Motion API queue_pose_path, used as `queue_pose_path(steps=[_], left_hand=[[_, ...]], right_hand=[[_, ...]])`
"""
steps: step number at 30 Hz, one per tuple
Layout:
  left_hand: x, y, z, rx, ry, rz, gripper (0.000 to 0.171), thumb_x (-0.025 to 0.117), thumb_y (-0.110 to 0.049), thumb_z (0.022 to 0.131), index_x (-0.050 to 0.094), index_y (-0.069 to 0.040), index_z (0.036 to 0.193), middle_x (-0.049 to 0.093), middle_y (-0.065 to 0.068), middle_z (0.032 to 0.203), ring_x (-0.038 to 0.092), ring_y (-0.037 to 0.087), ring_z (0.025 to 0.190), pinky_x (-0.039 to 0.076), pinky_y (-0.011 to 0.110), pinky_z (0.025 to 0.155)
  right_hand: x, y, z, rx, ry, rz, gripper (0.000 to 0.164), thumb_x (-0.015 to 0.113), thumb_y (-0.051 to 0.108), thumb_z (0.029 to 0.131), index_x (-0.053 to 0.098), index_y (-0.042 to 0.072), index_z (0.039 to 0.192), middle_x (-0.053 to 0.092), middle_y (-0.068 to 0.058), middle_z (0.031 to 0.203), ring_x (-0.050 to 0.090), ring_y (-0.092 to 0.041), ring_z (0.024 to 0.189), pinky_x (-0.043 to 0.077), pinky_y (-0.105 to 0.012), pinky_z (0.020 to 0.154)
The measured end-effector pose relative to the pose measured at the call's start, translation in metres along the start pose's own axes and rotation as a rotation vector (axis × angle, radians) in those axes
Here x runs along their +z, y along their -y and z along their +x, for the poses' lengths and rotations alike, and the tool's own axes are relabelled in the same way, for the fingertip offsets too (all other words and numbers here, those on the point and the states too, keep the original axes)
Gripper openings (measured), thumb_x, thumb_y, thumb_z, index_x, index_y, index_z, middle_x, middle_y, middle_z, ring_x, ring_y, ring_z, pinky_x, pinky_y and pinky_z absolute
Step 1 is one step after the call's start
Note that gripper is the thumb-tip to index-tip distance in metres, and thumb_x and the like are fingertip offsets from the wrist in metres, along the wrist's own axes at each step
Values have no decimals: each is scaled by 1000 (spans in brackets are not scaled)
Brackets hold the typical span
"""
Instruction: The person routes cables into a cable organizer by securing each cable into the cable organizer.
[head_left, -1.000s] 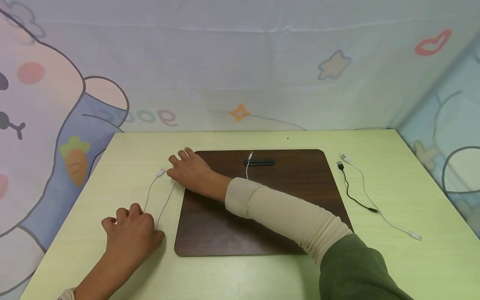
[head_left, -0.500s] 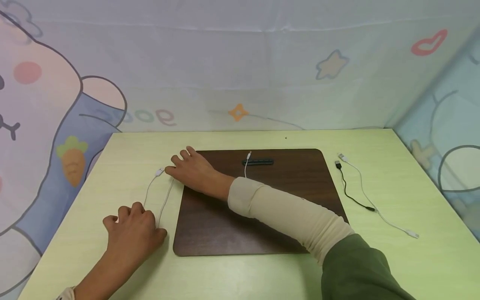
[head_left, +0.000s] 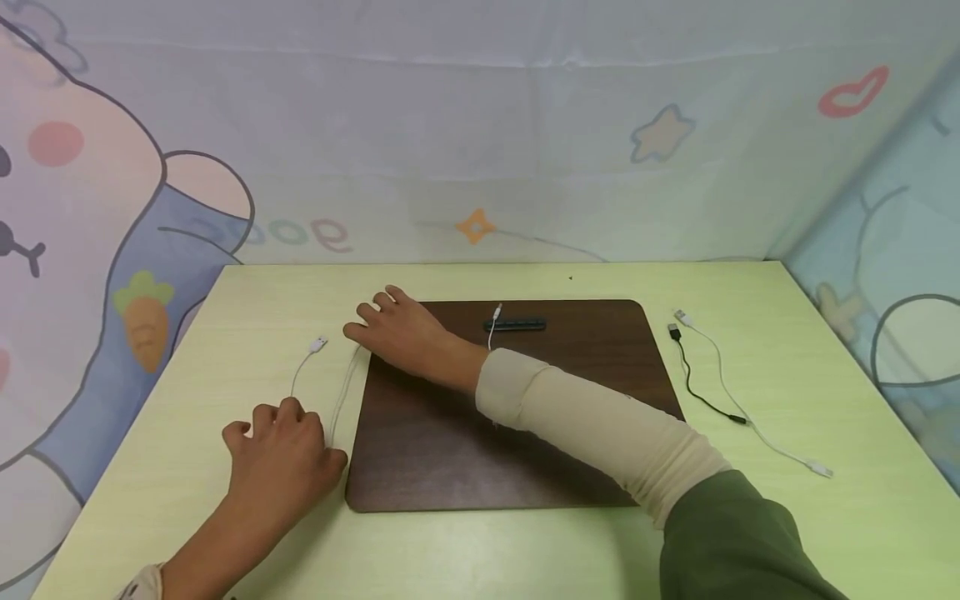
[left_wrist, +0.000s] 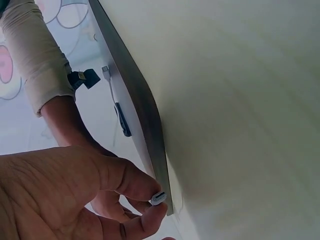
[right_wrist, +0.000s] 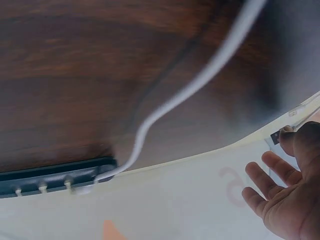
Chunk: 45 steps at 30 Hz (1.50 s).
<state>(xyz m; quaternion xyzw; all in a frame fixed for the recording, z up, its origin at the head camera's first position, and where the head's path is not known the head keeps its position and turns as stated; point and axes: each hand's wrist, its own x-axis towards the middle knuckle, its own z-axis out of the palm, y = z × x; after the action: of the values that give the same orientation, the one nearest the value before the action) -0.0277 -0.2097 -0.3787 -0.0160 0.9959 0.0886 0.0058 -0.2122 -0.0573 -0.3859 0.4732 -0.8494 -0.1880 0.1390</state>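
Observation:
My left hand (head_left: 285, 462) pinches the small end plug (left_wrist: 158, 198) of a white cable between thumb and finger. That cable (head_left: 344, 393) runs up to my right hand (head_left: 405, 333), over the board's far left corner. In the right wrist view, the right thumb and a finger pinch a USB plug (right_wrist: 275, 137), the other fingers spread. A second white cable with a USB plug (head_left: 318, 343) lies by the left hand, its lower part hidden. On the dark brown board (head_left: 427, 467), a dark cable holder (head_left: 525, 324) carries another white cable (right_wrist: 185, 92) at its left end.
Right of the board, on the pale table (head_left: 480, 554), lie a white cable (head_left: 720, 367) and a short black cable (head_left: 693, 385), crossing near their lower parts. A printed cloth (head_left: 420, 125) hangs behind the table's back edge.
My right hand has moved to the right and a little away, onto the board's corner. The left hand has shifted slightly right, and the cable between them has moved along.

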Motion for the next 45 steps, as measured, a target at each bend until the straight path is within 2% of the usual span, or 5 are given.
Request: queue_pose_path(steps=[7,12,20,28,45], left_hand=[[2,-9,4,39,-43,1,23,72,-16,90,59,-7,73,61,19,99,58,58,122,35,83,104],[4,-14,4,69,-57,-2,24,70,-15,90,55,-9,72,60,16,97,59,56,121,35,82,104],[9,-27,7,132,-116,17,21,69,-11,88,55,-7,72,61,17,97,60,55,121,38,79,101],[10,-42,12,164,-101,39,22,69,-14,90,56,-7,74,61,18,100,59,54,126,38,76,102],[13,-63,18,210,-100,55,23,70,-15,92,56,-8,76,63,22,111,56,54,131,38,74,104]], right_hand=[[5,-11,-9,7,-26,3,37,54,9,119,60,27,151,68,2,148,64,-26,143,42,-43,133],[9,-17,-15,-1,-24,28,36,54,9,119,59,26,150,67,1,149,64,-26,139,42,-43,133],[12,-29,-27,2,-15,50,37,55,10,119,58,26,153,63,0,158,62,-28,147,40,-43,135],[15,-39,-38,13,-44,59,31,54,7,118,62,24,143,70,-3,142,67,-30,136,44,-44,131],[19,-51,-58,36,5,27,36,60,8,117,60,23,149,65,-5,155,63,-31,147,41,-45,134]])
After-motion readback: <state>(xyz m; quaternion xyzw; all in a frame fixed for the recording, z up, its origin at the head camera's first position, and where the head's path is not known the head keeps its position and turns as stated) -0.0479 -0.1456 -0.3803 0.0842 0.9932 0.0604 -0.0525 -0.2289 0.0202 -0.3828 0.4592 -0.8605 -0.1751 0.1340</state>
